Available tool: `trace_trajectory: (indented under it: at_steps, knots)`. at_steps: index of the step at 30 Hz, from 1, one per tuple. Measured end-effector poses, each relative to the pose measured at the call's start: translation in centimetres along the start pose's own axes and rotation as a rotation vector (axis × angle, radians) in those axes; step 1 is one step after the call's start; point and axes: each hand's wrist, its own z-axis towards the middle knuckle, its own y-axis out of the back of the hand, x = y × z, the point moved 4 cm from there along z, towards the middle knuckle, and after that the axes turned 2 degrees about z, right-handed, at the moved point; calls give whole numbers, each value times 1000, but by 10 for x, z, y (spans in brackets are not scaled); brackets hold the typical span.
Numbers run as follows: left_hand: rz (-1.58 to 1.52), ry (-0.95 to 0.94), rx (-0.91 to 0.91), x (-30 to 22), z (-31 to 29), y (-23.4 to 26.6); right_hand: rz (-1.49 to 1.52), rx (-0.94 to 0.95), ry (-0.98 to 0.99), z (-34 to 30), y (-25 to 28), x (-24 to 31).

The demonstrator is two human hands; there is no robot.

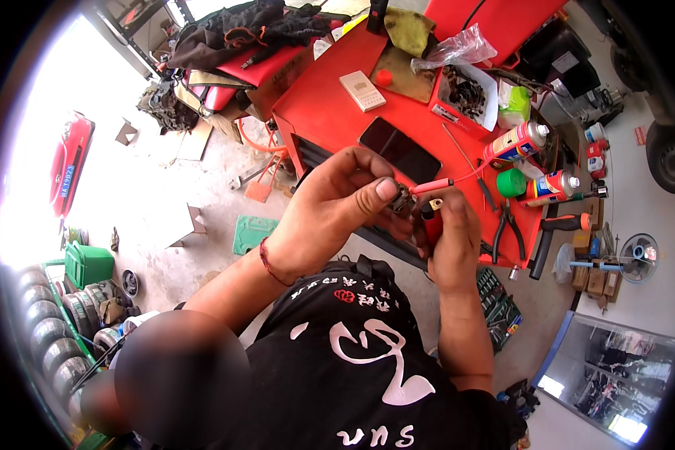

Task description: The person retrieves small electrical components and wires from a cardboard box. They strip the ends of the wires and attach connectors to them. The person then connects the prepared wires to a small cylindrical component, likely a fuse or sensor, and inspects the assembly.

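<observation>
Both hands meet above the near edge of a red workbench point(319, 90). My left hand point(337, 199) pinches a small dark metal part point(403, 196) between thumb and fingers. A red tube point(432, 185) with a thin red wire at its far end sticks out beside that part, against my fingers. Close by, my right hand point(456, 236) is closed around a small dark piece with a brass-coloured end point(436, 203); my fingers cover most of it. Just beyond the hands, a black smartphone point(406, 150) lies flat on the bench.
To the right on the bench are two spray cans point(517, 142), a green cap point(511, 182), black pliers point(508, 234) and an orange-and-black handle point(566, 223). Farther back sit a carton of small dark parts point(489, 118) and a white box point(361, 91). A socket set point(499, 304) lies below.
</observation>
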Motion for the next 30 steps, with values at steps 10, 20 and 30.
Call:
trace_trajectory:
  at_steps: [10,20,30]
  knots:
    - [24,-33,-93,-2,0,5,-198,-3,75,6,-2,3]
    - [205,-148,-65,-9,0,6,-769,-152,332,6,-12,19]
    - [249,-151,-78,-7,0,2,-730,-123,328,5,-13,26]
